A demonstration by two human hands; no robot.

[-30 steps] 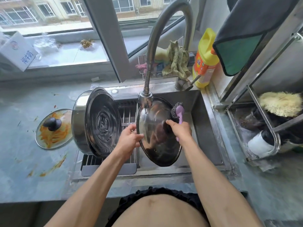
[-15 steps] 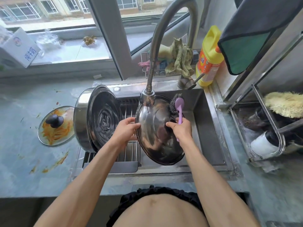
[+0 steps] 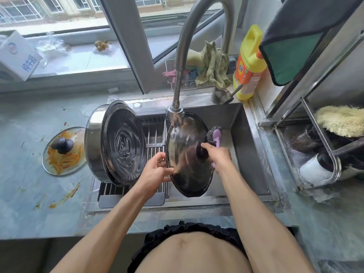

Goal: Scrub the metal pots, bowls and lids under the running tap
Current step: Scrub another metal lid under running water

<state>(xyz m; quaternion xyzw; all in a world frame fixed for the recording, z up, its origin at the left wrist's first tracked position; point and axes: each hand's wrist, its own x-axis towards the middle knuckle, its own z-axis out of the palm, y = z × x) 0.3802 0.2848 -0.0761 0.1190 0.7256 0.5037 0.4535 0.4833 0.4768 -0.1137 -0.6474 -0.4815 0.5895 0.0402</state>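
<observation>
a round metal lid [image 3: 189, 154] stands on its edge in the sink [image 3: 248, 146], right under the tap head [image 3: 175, 115]. the left hand [image 3: 155, 170] holds the lid's left rim, with the fingers curled round the edge. the right hand [image 3: 218, 154] grips the purple handle of a scrub brush [image 3: 214, 134], and its thumb touches the lid's shiny face near a dark knob. the dark wiry head of the brush sits just beside the lid's upper right edge. it is hard to tell if water is running from the tap.

a big metal pot [image 3: 110, 140] lies on its side to the left of the lid, on a drying rack [image 3: 153, 138] that sits over the left part of the sink. its ridged bottom faces the camera. a glass lid [image 3: 63, 150] with orange food bits lies flat on the counter [image 3: 29, 184], left of the pot. orange smears mark the counter near it.

behind the sink, a yellow soap bottle [image 3: 250, 64] stands by the tap base, and a green rag [image 3: 214, 67] hangs in a small wire basket [image 3: 171, 75]. a dark cloth [image 3: 295, 46] hangs at the upper right. a white box [image 3: 17, 56] sits on the window sill at the far left.
</observation>
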